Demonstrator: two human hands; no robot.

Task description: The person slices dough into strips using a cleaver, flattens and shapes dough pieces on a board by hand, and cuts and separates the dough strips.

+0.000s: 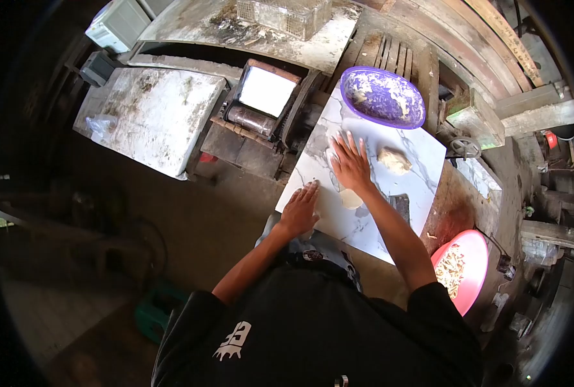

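A white marbled board lies in front of me. On its left edge rests my left hand, fingers stretched out. My right hand is spread flat near the middle of the board; whether something lies under its palm is hidden. A flat round piece of dough sits between my hands, close to my right wrist. To the right of my right hand is a larger lump of dough. A dark rectangular tool lies beside my right forearm.
A purple basin with dough residue stands at the board's far end. A pink basin holding small pieces is at the right. Left of the board stands a roller machine, beyond it a whitish table. A green stool is at lower left.
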